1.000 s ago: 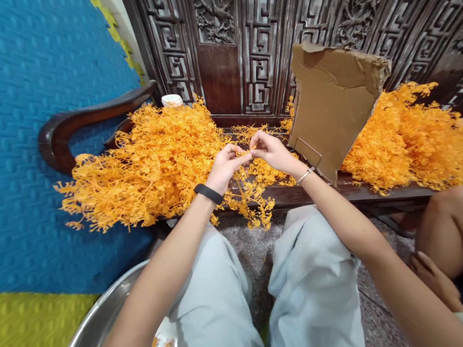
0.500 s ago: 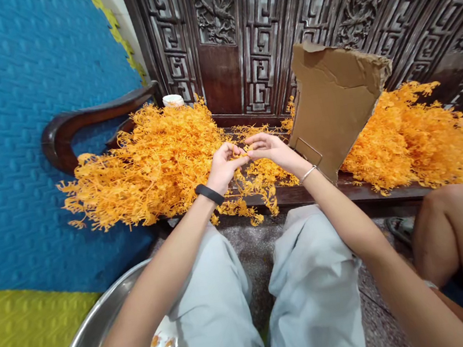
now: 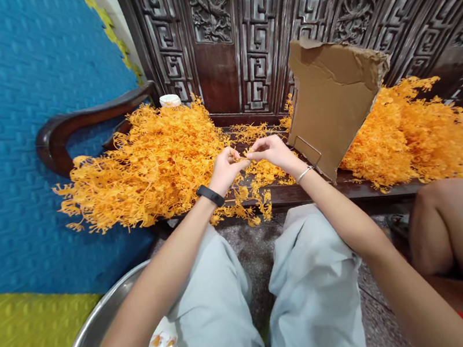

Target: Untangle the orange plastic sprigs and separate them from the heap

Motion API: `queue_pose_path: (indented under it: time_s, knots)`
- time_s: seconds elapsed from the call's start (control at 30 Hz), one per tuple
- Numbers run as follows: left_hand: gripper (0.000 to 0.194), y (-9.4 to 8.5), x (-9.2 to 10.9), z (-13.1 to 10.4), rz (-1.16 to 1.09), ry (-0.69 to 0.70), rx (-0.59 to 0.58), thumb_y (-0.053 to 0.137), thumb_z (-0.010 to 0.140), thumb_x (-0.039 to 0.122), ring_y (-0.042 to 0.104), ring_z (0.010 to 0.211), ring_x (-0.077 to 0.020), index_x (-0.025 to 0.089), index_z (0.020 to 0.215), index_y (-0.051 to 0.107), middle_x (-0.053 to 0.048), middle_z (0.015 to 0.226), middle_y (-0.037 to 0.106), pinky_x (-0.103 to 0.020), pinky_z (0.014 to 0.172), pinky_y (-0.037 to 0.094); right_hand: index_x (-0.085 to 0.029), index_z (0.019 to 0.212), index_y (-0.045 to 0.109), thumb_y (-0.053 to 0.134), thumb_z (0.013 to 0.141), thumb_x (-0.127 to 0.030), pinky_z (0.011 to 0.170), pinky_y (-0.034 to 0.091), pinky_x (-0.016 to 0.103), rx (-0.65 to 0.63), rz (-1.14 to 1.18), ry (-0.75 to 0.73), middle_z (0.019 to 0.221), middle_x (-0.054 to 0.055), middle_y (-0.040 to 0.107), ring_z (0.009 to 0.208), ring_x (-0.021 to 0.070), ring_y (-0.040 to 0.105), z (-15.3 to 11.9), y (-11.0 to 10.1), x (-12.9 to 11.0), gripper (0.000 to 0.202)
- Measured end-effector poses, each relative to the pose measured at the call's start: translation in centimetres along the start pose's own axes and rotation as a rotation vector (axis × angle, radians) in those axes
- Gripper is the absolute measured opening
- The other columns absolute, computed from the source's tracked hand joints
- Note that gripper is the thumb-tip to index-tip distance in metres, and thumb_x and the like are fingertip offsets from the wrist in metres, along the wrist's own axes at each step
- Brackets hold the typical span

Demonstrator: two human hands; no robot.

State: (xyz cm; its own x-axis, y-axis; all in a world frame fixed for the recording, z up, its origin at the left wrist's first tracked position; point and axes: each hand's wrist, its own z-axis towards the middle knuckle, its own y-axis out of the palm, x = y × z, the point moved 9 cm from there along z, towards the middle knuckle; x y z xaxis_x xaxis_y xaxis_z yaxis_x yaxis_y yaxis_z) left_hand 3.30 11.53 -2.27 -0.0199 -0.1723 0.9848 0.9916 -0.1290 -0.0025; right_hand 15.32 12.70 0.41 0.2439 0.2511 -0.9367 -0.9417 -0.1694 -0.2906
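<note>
My left hand (image 3: 226,172), with a black band on its wrist, pinches a thin piece of an orange plastic sprig (image 3: 244,199). My right hand (image 3: 273,153), wearing a thin bracelet, meets it with thumb and forefinger closed on the same sprig. The fingertips of both hands nearly touch, so the exact spot they grip is too small to make out. Curly orange strands hang below the hands over the front edge of the wooden bench (image 3: 291,192). Close on the left lies a big heap of orange sprigs (image 3: 155,162).
A brown cardboard piece (image 3: 334,98) stands tilted to the right, before a second orange heap (image 3: 410,133). A white container (image 3: 170,100) sits behind the left heap. A metal basin (image 3: 85,331) is at lower left. Another person's knee (image 3: 441,222) is at the right.
My right fingers have drawn closer together in a tighter pinch. The hanging strands have shifted slightly left. The other person's arm at lower right has moved, and something red now shows there.
</note>
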Motion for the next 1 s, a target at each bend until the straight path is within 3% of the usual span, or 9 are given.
queue_pose_path:
  time_s: [0.17, 0.37, 0.53, 0.67, 0.8, 0.9, 1.0]
  knots:
    - [0.026, 0.7, 1.5, -0.5, -0.065, 0.007, -0.060, 0.067, 0.067, 0.024, 0.046, 0.041, -0.0070, 0.019, 0.062, 0.041, 0.004, 0.052, 0.055, -0.022, 0.043, 0.033, -0.015, 0.061, 0.057, 0.077, 0.059, -0.028, 0.064, 0.051, 0.029, -0.028, 0.096, 0.010, 0.057, 0.000, 0.060, 0.058, 0.0112, 0.058, 0.0, 0.0, -0.1, 0.025]
    - [0.039, 1.5, 1.9, -1.1, -0.358, -0.104, -0.171, 0.061, 0.073, 0.041, 0.035, 0.033, -0.0045, 0.019, 0.054, 0.036, 0.007, 0.039, 0.034, -0.020, 0.034, 0.020, -0.016, 0.070, 0.053, 0.071, 0.068, -0.031, 0.073, 0.050, 0.030, -0.295, 0.222, -0.087, 0.066, -0.002, 0.060, 0.066, 0.0112, 0.060, -1.1, 2.5, -2.1, 0.024]
    - [0.047, 2.3, 1.8, -1.4, -0.534, -0.199, -0.289, 0.056, 0.075, 0.048, 0.028, 0.028, -0.0037, 0.019, 0.050, 0.028, 0.007, 0.033, 0.026, -0.020, 0.032, 0.015, -0.017, 0.072, 0.051, 0.071, 0.066, -0.036, 0.071, 0.047, 0.029, -0.384, 0.357, -0.098, 0.067, -0.002, 0.057, 0.064, 0.0108, 0.057, -1.8, 3.7, -3.0, 0.029]
    - [0.050, 2.3, 2.2, -1.7, -0.589, -0.203, -0.288, 0.051, 0.079, 0.048, 0.022, 0.026, -0.0026, 0.019, 0.050, 0.022, 0.007, 0.032, 0.022, -0.020, 0.033, 0.012, -0.018, 0.071, 0.048, 0.072, 0.064, -0.040, 0.066, 0.046, 0.029, -0.419, 0.402, -0.090, 0.065, -0.002, 0.051, 0.061, 0.0101, 0.052, -1.9, 4.6, -3.1, 0.034]
    - [0.052, 1.2, 2.5, -1.8, -0.626, -0.187, -0.214, 0.044, 0.084, 0.048, 0.019, 0.026, -0.0037, 0.019, 0.051, 0.017, 0.007, 0.032, 0.018, -0.022, 0.033, 0.015, -0.021, 0.071, 0.040, 0.058, 0.073, -0.054, 0.069, 0.048, 0.034, -0.312, 0.357, -0.184, 0.067, 0.000, 0.042, 0.063, 0.0127, 0.046, -1.5, 3.6, -3.8, 0.038]
    - [0.053, 0.2, 2.9, -1.6, -0.658, -0.135, -0.190, 0.043, 0.085, 0.049, 0.021, 0.028, -0.0044, 0.019, 0.051, 0.016, 0.006, 0.033, 0.018, -0.022, 0.033, 0.018, -0.023, 0.078, 0.040, 0.043, 0.080, -0.060, 0.079, 0.048, 0.038, -0.100, 0.267, -0.311, 0.077, 0.003, 0.043, 0.077, 0.0165, 0.048, -1.2, 0.4, -4.9, 0.037]
    - [0.051, 0.2, 2.8, -1.5, -0.634, -0.121, -0.239, 0.046, 0.082, 0.050, 0.025, 0.030, -0.0047, 0.019, 0.050, 0.021, 0.006, 0.036, 0.021, -0.022, 0.034, 0.019, -0.025, 0.081, 0.043, 0.045, 0.079, -0.060, 0.082, 0.048, 0.036, 0.074, 0.223, -0.307, 0.083, 0.003, 0.048, 0.084, 0.0164, 0.051, -0.7, -2.9, -4.4, 0.036]
